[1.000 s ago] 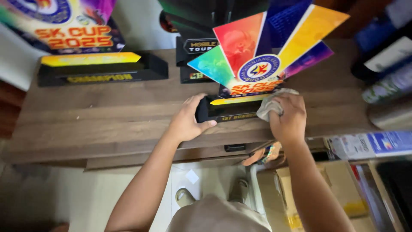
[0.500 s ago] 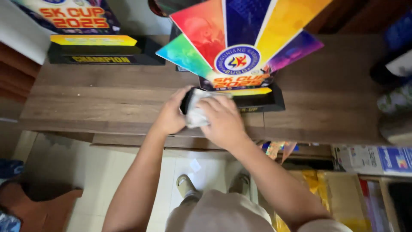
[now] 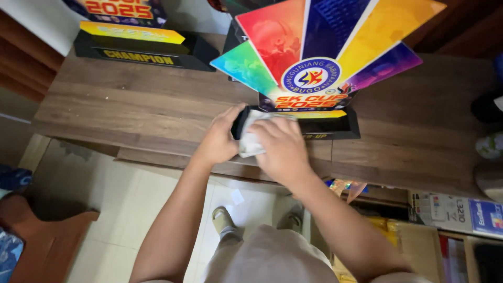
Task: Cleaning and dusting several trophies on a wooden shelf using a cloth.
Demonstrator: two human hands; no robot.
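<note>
Slid leftward since a moment ago: right hand [image 3: 280,149] with the pale cloth [image 3: 250,140], from the right end of the trophy's black base [image 3: 335,124] to its left end, now close against the left hand [image 3: 220,141]. Far left of both hands, beyond a bare stretch of wooden worktop [image 3: 136,110], a second trophy [image 3: 139,44] with yellow-topped black base, cut off by the upper edge, upper part unreadable as a shape. Left hand curled around the base's left corner, fingers closed on it, apparently bracing so the tall piece cannot tip or skate under pressure. Right hand pressed palm-down, fingers closed over the cloth, pinning it to the front and top of the base; cloth mostly hidden under that hand, only a crumpled edge showing between the two hands. Directly above and beyond the hands, the fan-shaped panel [image 3: 314,52] of coloured wedges with a round emblem, upright on the base, top clipped by the frame. Left front of base hidden by hands; hard to tell whether dust or marks remain. Right of the hands, dark rounded objects [image 3: 487,110] at the worktop's end, cropped, unidentifiable; below, boxes and printed packages [image 3: 456,212], partly cut off.
</note>
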